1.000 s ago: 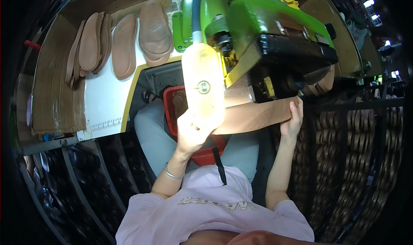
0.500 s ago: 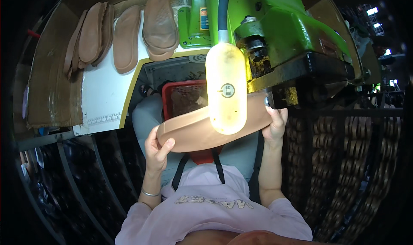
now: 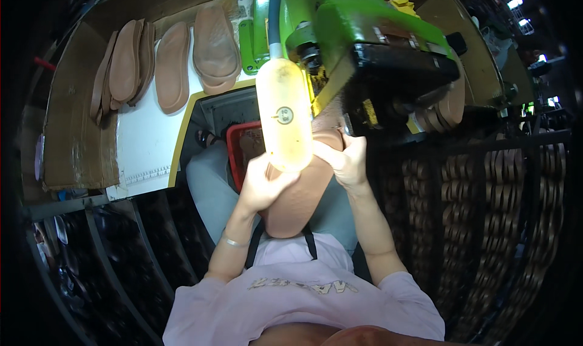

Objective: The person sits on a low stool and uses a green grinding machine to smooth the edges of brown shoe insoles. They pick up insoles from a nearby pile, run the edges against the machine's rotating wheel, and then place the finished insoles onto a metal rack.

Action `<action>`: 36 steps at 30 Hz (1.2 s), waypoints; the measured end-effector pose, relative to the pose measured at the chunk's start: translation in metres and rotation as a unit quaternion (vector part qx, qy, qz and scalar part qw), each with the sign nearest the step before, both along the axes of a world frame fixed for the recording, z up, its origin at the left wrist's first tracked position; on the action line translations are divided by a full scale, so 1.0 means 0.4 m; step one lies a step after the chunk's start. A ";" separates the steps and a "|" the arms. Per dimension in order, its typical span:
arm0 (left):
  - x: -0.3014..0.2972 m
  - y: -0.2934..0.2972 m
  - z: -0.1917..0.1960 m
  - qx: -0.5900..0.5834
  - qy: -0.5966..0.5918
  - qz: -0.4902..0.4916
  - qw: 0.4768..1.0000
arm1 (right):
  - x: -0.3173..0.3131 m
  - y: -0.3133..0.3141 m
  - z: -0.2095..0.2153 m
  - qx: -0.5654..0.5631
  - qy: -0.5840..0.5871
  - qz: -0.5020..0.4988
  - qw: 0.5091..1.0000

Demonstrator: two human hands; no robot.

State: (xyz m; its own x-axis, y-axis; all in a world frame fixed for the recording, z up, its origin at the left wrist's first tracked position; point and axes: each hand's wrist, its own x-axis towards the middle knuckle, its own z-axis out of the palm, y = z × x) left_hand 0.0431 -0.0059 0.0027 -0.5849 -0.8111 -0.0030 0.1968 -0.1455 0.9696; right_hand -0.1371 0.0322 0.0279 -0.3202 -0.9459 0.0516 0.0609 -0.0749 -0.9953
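Note:
A brown shoe sole slants over my lap, its near end at my shirt and its far end beside the black head of a green machine. My left hand closes on the sole's left edge, thumb lying across its face. Gripping the opposite edge close to the machine, my right hand also has its fingers bent around it. A glowing lamp on a flexible neck covers part of the sole and some left fingertips. Whether the sole touches the machine I cannot tell.
Several brown soles lie on the white tabletop beside a cut cardboard box. Below sits a red basket. More soles stand right of the machine. Racks filled with soles line the right side.
The sole has swung from lying crosswise to pointing lengthwise away from me. My left hand moved right and up, my right hand moved left, and they are closer together.

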 end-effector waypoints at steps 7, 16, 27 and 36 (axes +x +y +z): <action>-0.097 -0.012 0.000 -0.061 -0.022 0.059 0.996 | 0.033 0.221 -0.121 0.053 -0.042 -0.029 0.997; -0.047 0.058 -0.054 0.000 -0.022 0.099 0.995 | -0.066 0.538 -0.233 0.147 -0.190 -0.154 0.958; -0.069 -0.001 -0.011 -0.036 0.048 0.064 0.996 | -0.318 0.209 -0.001 0.009 -0.071 -0.231 0.970; 0.060 -0.044 0.022 -0.008 0.038 0.129 0.991 | -0.314 0.075 0.014 0.079 -0.035 -0.023 0.996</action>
